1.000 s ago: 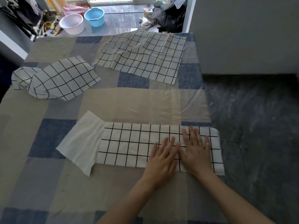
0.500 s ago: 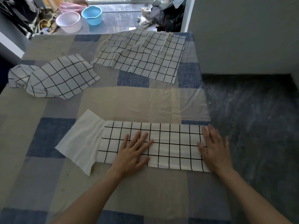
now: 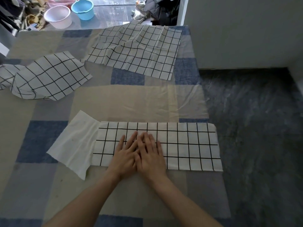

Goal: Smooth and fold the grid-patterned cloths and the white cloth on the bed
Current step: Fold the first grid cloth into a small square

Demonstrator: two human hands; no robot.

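A folded grid-patterned cloth point(image 3: 188, 145) lies as a long strip near the front of the bed. Its left end overlaps a plain white cloth point(image 3: 73, 143). My left hand point(image 3: 126, 154) and my right hand point(image 3: 151, 154) lie flat side by side on the strip's left-middle part, fingers straight and pressing down, the right hand slightly over the left. A crumpled grid cloth point(image 3: 45, 77) sits at the far left. A larger wrinkled grid cloth point(image 3: 136, 49) lies spread at the back of the bed.
The bed point(image 3: 123, 102) has a beige, grey and blue checked sheet. Its right edge drops to a dark carpeted floor point(image 3: 254, 128). A grey wall point(image 3: 246, 30) stands at the back right. Beyond the bed's far edge are a white basin point(image 3: 57, 16), a blue basin point(image 3: 82, 9) and piled clothes.
Both hands have come back together at the strip's left-middle after being spread apart, left near the left end and right at the right end, half a second ago.
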